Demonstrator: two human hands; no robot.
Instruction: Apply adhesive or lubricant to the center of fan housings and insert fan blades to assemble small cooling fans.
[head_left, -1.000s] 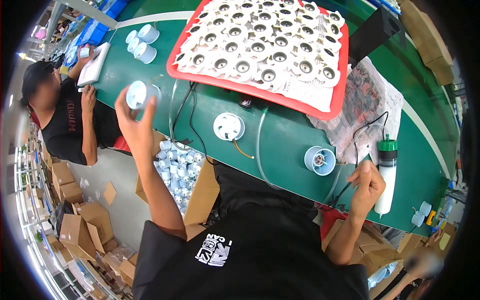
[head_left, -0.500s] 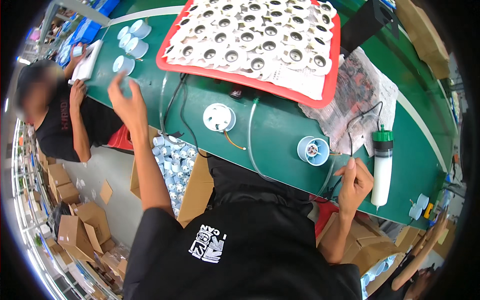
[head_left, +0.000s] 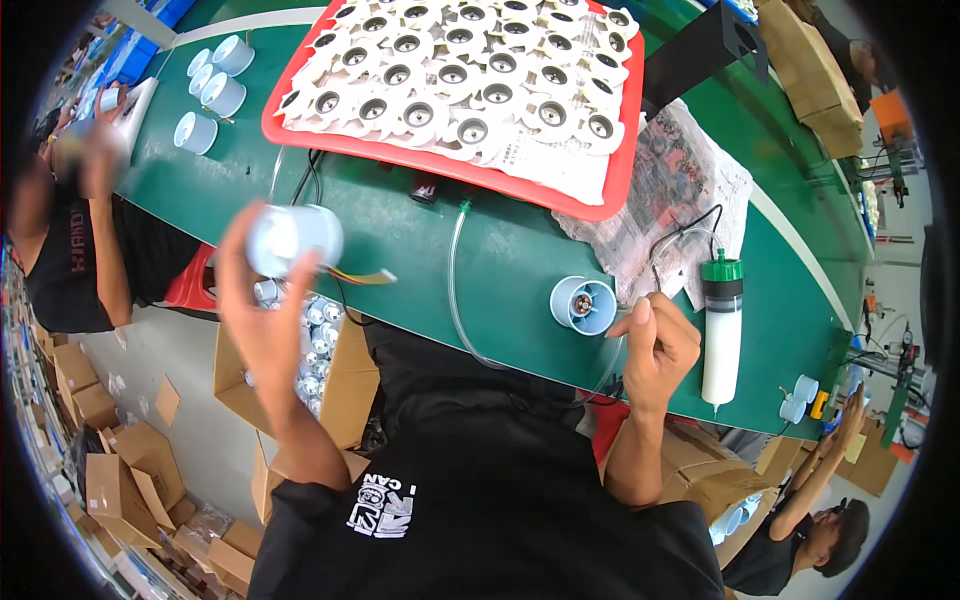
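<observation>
A light-blue cup-shaped housing with a white top and trailing coloured wires is gripped in my left hand, raised over the table's near edge and a little blurred. Another light-blue housing lies open on the green table, a small motor shaft visible inside it. Just right of that one, my right hand is closed with thumb and fingers together; what they hold, if anything, is hidden. A clear tube curves across the table between the two hands. To the right of my right hand lies a white-filled dispensing syringe with a green cap.
A red tray full of white parts with dark round centres spans the far middle. Several blue housings stand at far left. Below the table edge is a cardboard box of housings. Co-workers sit at left and lower right.
My left hand has come nearer and now grips the housing that lay white side up on the table. The view has shifted; my right hand has closed in on the other housing.
</observation>
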